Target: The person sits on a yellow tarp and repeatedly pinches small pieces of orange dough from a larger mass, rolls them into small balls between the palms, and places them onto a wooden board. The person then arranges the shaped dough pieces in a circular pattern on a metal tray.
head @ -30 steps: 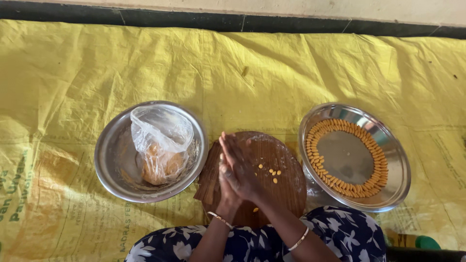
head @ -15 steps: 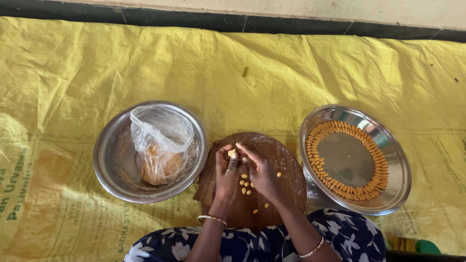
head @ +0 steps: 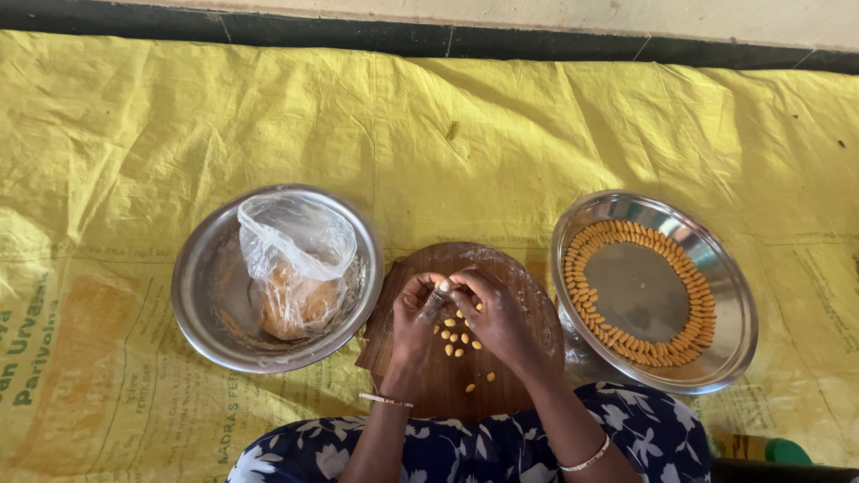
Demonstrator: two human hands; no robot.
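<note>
Both hands meet over a round wooden board [head: 501, 385] in front of me. My left hand [head: 413, 313] and my right hand [head: 495, 309] pinch a small pale piece of dough [head: 442, 286] between their fingertips. Several small orange dough pieces [head: 455, 338] lie scattered on the board beneath the hands. A thin bangle is on each wrist.
A steel bowl [head: 208, 286] at the left holds a clear plastic bag with orange dough [head: 293, 295]. A steel plate [head: 729, 340] at the right carries a ring of small orange pieces [head: 694, 295]. Everything rests on a yellow printed sheet [head: 447, 116]. A green-capped bottle [head: 761, 447] lies at the lower right.
My palms were pressed together a second ago. They have parted and now the fingertips pinch a small piece of dough. More small pieces lie on the board.
</note>
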